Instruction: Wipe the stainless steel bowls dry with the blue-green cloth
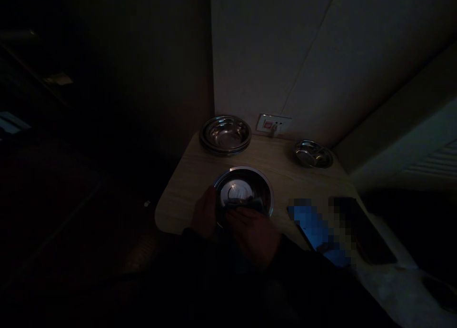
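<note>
A shiny metal bowl [268, 187] stands on the small wooden table in front of me. My left hand [205, 213] grips its left rim, the fingers partly lost in the dark. Over the bowl's near side reaches my right hand [255, 235], its fingers pressing what looks like a dark cloth [255, 204] against the inside. Poor light hides most of the cloth and the bowl's near edge.
Nested metal bowls [228, 140] stand at the table's back left. Another metal bowl [312, 154], with dividers inside, is at back right. A wall socket [274, 124] with a plug is behind. A lit phone [316, 230] and a dark flat object [371, 233] lie right.
</note>
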Demonstrator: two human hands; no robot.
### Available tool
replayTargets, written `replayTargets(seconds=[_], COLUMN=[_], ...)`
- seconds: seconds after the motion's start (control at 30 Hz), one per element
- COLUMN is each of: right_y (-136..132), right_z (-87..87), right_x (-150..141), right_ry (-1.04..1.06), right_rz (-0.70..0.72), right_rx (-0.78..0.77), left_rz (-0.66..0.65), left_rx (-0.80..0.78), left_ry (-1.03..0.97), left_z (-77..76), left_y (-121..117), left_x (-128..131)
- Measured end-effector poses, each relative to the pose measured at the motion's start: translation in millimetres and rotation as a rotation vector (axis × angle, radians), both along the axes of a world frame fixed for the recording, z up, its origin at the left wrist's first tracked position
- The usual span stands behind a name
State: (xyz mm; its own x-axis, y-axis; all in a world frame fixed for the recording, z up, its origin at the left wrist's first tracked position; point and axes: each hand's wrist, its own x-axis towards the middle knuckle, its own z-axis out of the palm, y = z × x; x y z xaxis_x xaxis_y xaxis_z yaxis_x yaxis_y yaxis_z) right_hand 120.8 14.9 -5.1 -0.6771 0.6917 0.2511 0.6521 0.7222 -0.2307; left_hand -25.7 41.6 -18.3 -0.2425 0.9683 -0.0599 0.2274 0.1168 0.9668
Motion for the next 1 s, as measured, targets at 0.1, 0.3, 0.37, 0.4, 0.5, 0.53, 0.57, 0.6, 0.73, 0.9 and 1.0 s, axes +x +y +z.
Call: replayTargets(seconds=[0.1, 0.3, 0.37, 0.4, 0.5, 0.53, 0.57, 0.6, 0.73, 0.9, 1.0], right_y=[14, 37, 39, 39, 31, 28, 24, 20, 5, -3, -5], right_z=[-0.6, -2.4, -3.4, -3.8, -2.8, -1.2, 1.3, 4.6, 19.9, 11.6, -4.5], right_x=[-11, -10, -13, -16, -22, -22, -19, -14, 15, 10, -13], right_ry=[0.005, -0.003, 0.045, 0.082, 0.163, 0.164, 0.147, 0.111, -0.115, -0.068, 0.053], right_rz=[0.019, -0.139, -0.194, -0.193, -0.087, -0.034, 0.003, 0.024, 0.018, 0.049, -0.010], right_rx=[0.008, 0.121, 0.118, 0.111, 0.032, -0.014, -0.064, -0.113, -0.220, -0.120, -0.022], left_rz=[0.043, -0.051, -0.045, -0.033, -0.007, -0.001, 0.009, 0.019, 0.064, 0.022, 0.078], left_rx=[-0.027, 0.051, 0.040, 0.033, 0.021, 0.017, 0.014, 0.009, 0.019, 0.072, 0.033], left_ry=[0.060, 0.026, 0.023, 0.021, 0.014, 0.017, 0.021, 0.027, 0.029, -0.035, 0.007], left_z=[-3.9, -5.0, -5.7, -6.3, -7.1, -6.5, -5.5, -4.3, -1.6, -3.5, -1.7], left_y=[-1, -1, 0, 0, 0, -1, -1, -2, -4, -2, -2], left_x=[-1, -2, -2, -2, -4, -4, -4, -4, 0, 2, 1])
